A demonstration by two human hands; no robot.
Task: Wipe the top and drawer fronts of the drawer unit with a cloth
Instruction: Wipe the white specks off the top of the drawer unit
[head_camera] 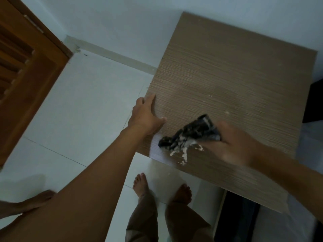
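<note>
Wooden door (26, 75) left; white tiled floor (78, 102); white wall (113, 18).

Room in a home, viewed from above near a corner beside a door.

Pale glossy floor tiles (83, 105) with thin joints; plain white painted wall (113, 20); cream skirting (111, 53) along its foot, scuffed at the corner. At left, a varnished brown wooden door (21, 70) with a slatted panel and a metal hinge (34, 23). Against the wall, a wood-grain laminate drawer unit (236, 75), ordinary household furniture, its flat top flecked with white. Beside the unit at right, part of a dark object (312, 102), unidentifiable. Bare feet (140, 185) on the tiles below loose brown trousers (143, 215), as in a private indoor space. Dim, even light. Bedroom or hallway: impossible to tell.
</note>
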